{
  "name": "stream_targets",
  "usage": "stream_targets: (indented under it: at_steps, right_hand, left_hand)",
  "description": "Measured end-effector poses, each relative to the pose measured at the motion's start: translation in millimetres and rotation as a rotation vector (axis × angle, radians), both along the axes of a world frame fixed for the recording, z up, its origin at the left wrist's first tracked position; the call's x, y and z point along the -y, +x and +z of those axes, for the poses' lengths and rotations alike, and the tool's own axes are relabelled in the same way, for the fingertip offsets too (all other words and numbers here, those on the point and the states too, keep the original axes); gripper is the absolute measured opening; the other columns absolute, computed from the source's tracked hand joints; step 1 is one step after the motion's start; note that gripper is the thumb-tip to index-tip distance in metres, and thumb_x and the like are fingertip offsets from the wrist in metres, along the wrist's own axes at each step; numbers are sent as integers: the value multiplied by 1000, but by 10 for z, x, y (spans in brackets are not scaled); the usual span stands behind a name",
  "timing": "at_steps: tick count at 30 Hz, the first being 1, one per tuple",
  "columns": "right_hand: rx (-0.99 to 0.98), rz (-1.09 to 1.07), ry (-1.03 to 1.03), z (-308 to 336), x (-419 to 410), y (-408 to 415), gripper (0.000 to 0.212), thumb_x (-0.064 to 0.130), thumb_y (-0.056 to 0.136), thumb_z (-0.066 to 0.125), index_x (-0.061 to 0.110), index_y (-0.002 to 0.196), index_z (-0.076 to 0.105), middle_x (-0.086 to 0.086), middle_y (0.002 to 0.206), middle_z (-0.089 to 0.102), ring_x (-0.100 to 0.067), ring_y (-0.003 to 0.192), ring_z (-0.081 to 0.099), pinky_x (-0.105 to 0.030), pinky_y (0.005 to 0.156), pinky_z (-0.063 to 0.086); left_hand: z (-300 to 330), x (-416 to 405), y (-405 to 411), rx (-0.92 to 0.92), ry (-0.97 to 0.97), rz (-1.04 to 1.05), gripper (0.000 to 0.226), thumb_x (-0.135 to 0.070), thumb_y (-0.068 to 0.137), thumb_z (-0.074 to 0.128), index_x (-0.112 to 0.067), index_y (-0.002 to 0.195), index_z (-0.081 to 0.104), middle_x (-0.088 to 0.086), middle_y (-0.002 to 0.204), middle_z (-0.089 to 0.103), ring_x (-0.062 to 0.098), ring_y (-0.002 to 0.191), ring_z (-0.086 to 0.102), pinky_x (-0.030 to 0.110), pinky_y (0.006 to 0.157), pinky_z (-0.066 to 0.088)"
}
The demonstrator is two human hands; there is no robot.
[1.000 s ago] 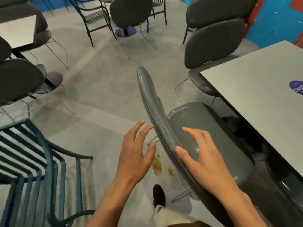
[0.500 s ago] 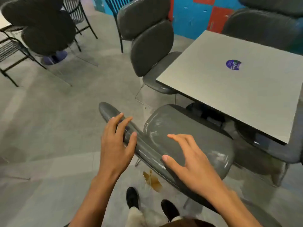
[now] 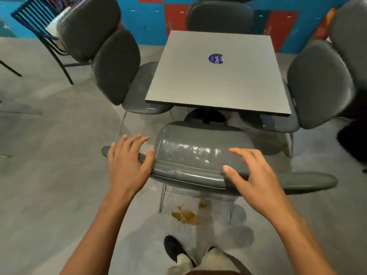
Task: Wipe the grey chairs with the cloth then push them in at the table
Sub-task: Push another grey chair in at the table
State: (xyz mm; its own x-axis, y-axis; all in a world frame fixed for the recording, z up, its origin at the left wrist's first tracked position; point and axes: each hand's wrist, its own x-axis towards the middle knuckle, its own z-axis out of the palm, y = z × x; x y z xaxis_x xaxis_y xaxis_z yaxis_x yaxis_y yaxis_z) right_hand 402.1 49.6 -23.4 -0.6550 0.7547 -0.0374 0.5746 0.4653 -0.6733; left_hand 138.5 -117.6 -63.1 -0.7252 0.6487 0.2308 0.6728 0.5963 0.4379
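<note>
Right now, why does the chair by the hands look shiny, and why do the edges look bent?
Head view: white glare patches sit on the near chair's glossy backrest between the left hand and right hand; the wide-angle lens bows the right chair outward; slight softness overall.

The near chair is hiding its own seat front under the table, and the left hand is covering the backrest's left end. The top edge is cropping the far chair; the right edge is slicing through another chair. The round sticker is reading too small to make out. A dark shape at right is blurring beyond recognition.
</note>
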Motion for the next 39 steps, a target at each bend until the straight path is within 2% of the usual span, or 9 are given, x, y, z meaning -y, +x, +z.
stream_targets:
  at_steps: [4, 7, 13, 18, 22, 25, 29, 33, 39]
  right_hand:
    - [30, -108, 154, -46, 89, 273, 43, 52, 91, 62, 37, 131, 59, 21, 120, 46, -8, 114, 46, -33, 100, 38]
    - [68, -130, 290, -127, 81, 489, 43, 59, 92, 59, 34, 127, 61, 16, 118, 50, -6, 120, 41, -38, 120, 20]
    - [186, -33, 432, -338, 112, 718, 65, 76, 85, 46, 36, 136, 53, 11, 134, 51, -16, 142, 37, -46, 124, 7]
    - [119, -69, 417, -218, -68, 691, 57, 83, 83, 42, 41, 113, 67, 16, 109, 58, -9, 111, 50, -38, 106, 25]
    - [101, -93, 342, -97, -271, 565, 47, 73, 92, 44, 35, 87, 72, 15, 89, 61, -8, 90, 48, -39, 95, 34]
    - [131, -223, 498, -222, -327, 441, 49, 61, 99, 46, 28, 65, 60, 11, 68, 52, -14, 72, 47, -36, 77, 39]
    - [-92, -392, 761, -424, -401, 337, 44, 33, 95, 58, 20, 53, 52, 2, 54, 47, -22, 52, 46, -31, 54, 34]
    - [-178, -358, 912, -513, -592, 345, 40, 26, 95, 54, 17, 56, 53, -1, 55, 48, -21, 51, 42, -28, 57, 22]
    - [-196, -359, 941, -557, -599, 353, 38, 25, 94, 52, 17, 57, 55, -1, 56, 49, -19, 52, 42, -28, 62, 16]
  left_hand:
    - [16, 6, -15, -87, -50, -10, 41, -46, 100, 41, -27, 99, 77, 0, 102, 76, 26, 110, 62, 45, 107, 32]
    - [7, 2, 12, -125, -74, 7, 47, -46, 100, 37, -26, 76, 72, 1, 80, 72, 20, 80, 51, 45, 96, 37]
    - [55, 25, 49, -122, -126, -29, 48, -45, 100, 36, -24, 65, 60, 6, 75, 64, 27, 78, 50, 47, 94, 40]
    - [134, 16, 57, -169, -202, -62, 63, -59, 99, 24, -23, 66, 64, 11, 77, 68, 33, 78, 56, 48, 92, 44]
    - [231, -82, 15, -247, -305, -99, 80, -77, 93, 12, -24, 61, 62, 6, 64, 60, 31, 65, 58, 40, 70, 50]
    - [184, -148, -38, -263, -277, -100, 82, -77, 95, 14, -21, 55, 59, 2, 55, 54, 26, 56, 55, 34, 57, 47]
    - [93, -227, -81, -236, -125, -38, 72, -59, 100, 25, -12, 51, 50, 4, 50, 45, 31, 53, 50, 36, 53, 41]
    - [69, -340, -66, -255, -42, 16, 65, -48, 97, 29, -8, 55, 59, 7, 52, 46, 27, 54, 43, 34, 52, 26]
    - [28, -339, -45, -237, -27, 47, 64, -46, 94, 27, -6, 57, 60, 10, 55, 47, 30, 55, 44, 35, 54, 29]
